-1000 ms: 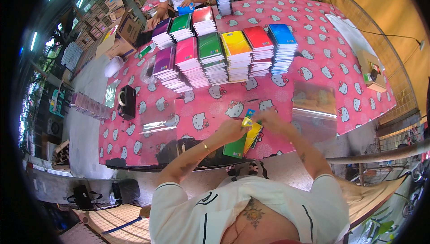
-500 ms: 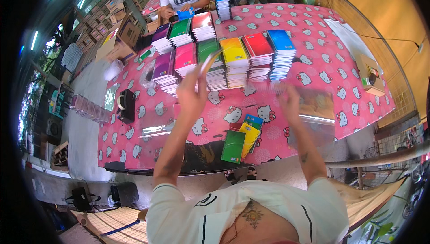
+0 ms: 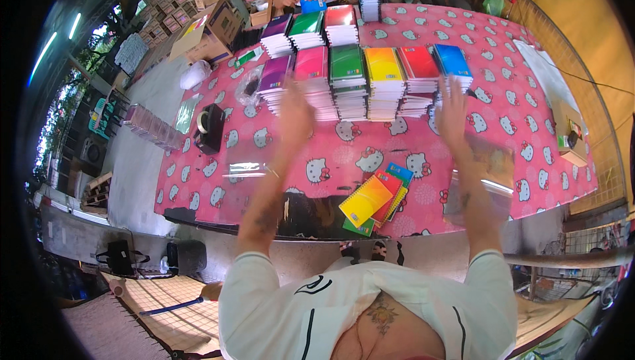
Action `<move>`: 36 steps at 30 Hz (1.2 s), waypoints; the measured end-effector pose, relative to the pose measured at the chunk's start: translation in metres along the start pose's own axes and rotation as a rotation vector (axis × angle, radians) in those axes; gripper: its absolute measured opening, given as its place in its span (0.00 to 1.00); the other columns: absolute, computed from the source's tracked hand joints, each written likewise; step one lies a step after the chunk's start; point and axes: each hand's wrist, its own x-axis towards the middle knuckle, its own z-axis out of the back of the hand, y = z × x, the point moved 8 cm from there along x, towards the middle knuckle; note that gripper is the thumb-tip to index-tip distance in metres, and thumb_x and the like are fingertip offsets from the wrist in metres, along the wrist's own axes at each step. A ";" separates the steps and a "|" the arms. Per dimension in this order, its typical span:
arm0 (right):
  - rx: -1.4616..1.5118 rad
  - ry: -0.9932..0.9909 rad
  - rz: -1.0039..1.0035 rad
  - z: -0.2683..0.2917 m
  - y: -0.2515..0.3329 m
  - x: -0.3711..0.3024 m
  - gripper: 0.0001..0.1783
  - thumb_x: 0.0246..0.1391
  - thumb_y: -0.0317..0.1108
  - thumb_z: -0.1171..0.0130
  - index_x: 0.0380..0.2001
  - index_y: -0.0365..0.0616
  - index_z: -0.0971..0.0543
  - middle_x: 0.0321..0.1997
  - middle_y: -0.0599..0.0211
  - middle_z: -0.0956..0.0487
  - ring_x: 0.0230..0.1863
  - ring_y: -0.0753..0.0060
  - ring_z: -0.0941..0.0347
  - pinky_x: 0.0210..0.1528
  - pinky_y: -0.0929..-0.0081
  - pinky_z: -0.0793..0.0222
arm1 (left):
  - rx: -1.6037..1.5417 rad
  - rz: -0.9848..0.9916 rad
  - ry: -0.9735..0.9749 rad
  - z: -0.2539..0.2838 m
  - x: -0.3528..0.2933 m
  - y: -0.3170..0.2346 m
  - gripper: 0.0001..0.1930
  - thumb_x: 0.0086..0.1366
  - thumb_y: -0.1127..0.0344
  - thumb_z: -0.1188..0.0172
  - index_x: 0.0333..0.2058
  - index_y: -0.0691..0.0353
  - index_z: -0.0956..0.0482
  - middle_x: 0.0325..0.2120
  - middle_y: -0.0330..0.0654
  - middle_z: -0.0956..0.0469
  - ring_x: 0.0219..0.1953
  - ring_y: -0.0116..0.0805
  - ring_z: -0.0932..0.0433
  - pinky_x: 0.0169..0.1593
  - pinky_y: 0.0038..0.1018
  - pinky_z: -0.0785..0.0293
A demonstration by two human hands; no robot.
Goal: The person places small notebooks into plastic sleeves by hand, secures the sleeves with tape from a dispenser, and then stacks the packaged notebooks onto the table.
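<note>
My left hand (image 3: pixel 296 114) is smeared by motion in front of the pink notebook stack (image 3: pixel 313 82); its fingers cannot be made out. My right hand (image 3: pixel 452 115) has its fingers stretched out, up against the front of the blue notebook stack (image 3: pixel 452 61), with nothing seen in it. Between them stand stacks of spiral notebooks: green (image 3: pixel 347 72), yellow (image 3: pixel 385 76) and red (image 3: pixel 419 64), with a purple stack (image 3: pixel 274 76) left of the pink. Nearer me, a loose fanned pile has a yellow notebook (image 3: pixel 366 201) on top, with red, blue and green ones showing beneath.
Behind are more stacks, purple, green and red (image 3: pixel 340 16). A tape dispenser (image 3: pixel 210 128) stands at left. Clear plastic sheets lie by both forearms, one at right (image 3: pixel 483 175). A small carton (image 3: pixel 570 132) sits far right. Across the table a person handles a blue notebook (image 3: pixel 313 5).
The thin notebook in my left hand has left it. A yellow notebook now tops the loose pile, over the green. My right hand has reached up to the blue stack. The view has shifted.
</note>
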 end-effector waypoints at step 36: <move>1.824 0.628 -0.519 0.028 0.112 -0.163 0.11 0.53 0.17 0.52 0.35 0.44 0.25 0.62 0.58 0.29 0.69 0.58 0.42 0.68 0.62 0.46 | -1.719 1.144 0.335 0.014 -0.210 -0.047 0.23 0.67 0.62 0.40 0.55 0.58 0.39 0.42 0.43 0.28 0.39 0.29 0.24 0.39 0.26 0.23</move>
